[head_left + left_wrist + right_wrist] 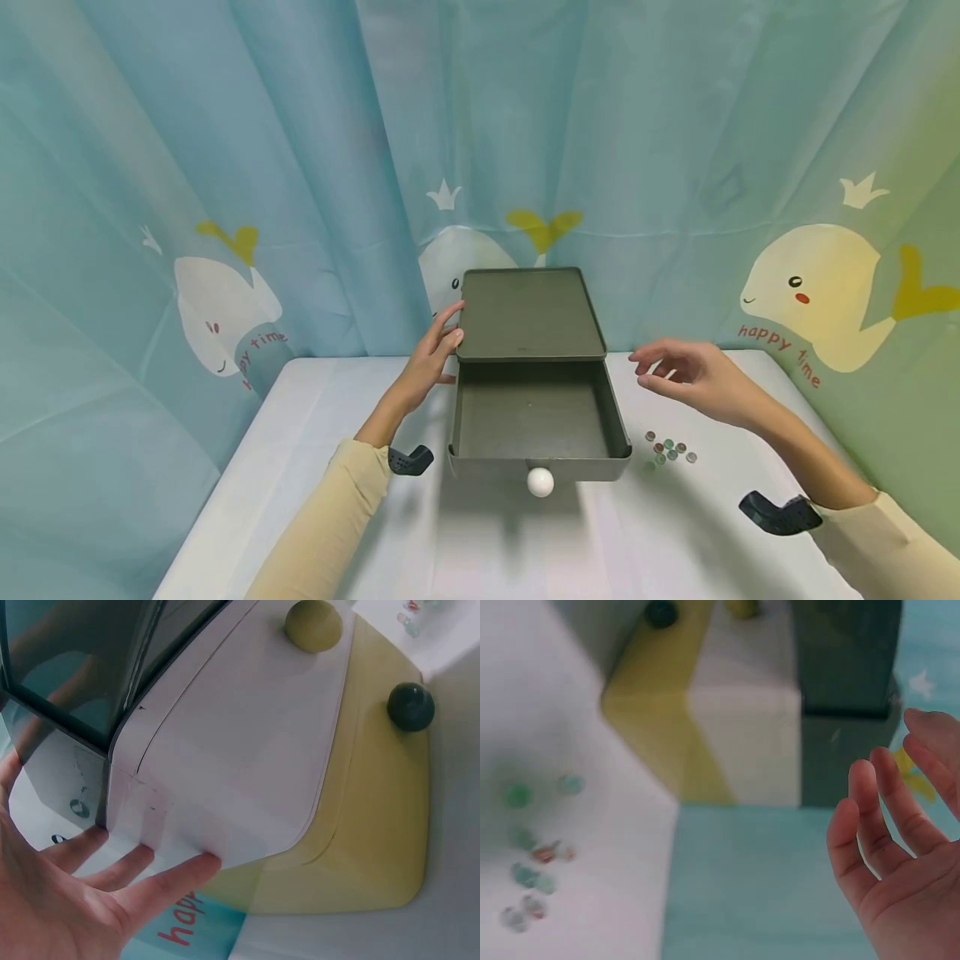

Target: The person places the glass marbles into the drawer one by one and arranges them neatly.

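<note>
Beige sleeves (318,533) come in from about 7 and 4 o'clock, each with a black device (410,460) near its cuff. At the end of one, the left hand (427,362) is spread wide, fingers extended, its fingertips touching the side of a small cabinet (532,312). That cabinet sits at 3 o'clock from the left hand, its green top drawer (532,425) pulled out, with a white knob (540,482) at the drawer's 6 o'clock side. Below that are a white drawer (240,742) with a yellow knob (313,625) and a yellow drawer (375,795) with a dark knob (411,706).

The right hand (693,379) hangs apart from the cabinet, fingers loosely bent and parted; the green drawer lies at its 9 o'clock. Near 6 o'clock from this hand, small glassy beads (672,455) lie clustered on the white tabletop (300,433). At 12 o'clock hangs a whale-print curtain (637,125).
</note>
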The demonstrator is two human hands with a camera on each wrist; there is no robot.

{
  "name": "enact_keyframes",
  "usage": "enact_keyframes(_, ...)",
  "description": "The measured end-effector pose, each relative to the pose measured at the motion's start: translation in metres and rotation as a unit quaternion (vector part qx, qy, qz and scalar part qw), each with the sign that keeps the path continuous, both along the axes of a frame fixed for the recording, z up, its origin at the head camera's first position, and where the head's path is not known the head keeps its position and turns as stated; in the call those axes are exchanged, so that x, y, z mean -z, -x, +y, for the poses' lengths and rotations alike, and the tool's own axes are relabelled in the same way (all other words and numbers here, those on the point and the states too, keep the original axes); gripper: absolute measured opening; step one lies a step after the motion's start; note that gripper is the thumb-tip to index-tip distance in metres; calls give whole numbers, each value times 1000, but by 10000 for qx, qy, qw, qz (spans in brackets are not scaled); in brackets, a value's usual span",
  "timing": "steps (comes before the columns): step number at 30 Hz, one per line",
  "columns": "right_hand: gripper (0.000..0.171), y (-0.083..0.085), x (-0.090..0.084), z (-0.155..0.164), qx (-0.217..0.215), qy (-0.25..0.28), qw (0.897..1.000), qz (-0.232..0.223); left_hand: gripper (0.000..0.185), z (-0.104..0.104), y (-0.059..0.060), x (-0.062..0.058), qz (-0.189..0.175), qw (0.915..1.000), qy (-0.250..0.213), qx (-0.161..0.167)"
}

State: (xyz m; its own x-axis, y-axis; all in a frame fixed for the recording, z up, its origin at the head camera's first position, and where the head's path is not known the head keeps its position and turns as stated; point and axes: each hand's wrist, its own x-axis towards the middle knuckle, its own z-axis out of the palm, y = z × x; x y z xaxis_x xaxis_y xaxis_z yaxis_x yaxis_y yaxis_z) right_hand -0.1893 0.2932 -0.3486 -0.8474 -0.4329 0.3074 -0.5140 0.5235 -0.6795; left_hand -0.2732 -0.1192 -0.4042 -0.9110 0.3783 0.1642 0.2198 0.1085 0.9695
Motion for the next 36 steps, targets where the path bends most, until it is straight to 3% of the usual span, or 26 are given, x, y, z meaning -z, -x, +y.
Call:
enact_keyframes(10, 21, -9, 54, 45, 495, -153, 9987, 1, 58, 1, 0, 1, -20, 10000, 25, -2)
enact_keyframes(19, 26, -16, 105, 80, 822, -274, 9959, -273, 57, 0, -1, 0, -26, 10000, 51, -21)
enact_keyframes(30, 31, -27, 138, 94, 756, -266, 9941, -734, 58, 0, -2, -2, 44, 10000, 28, -2)
enact_keyframes(36, 26, -30, 148, 94, 893, -347, 9931, -673, 57, 0, -2, -1, 58, 10000, -7, 10)
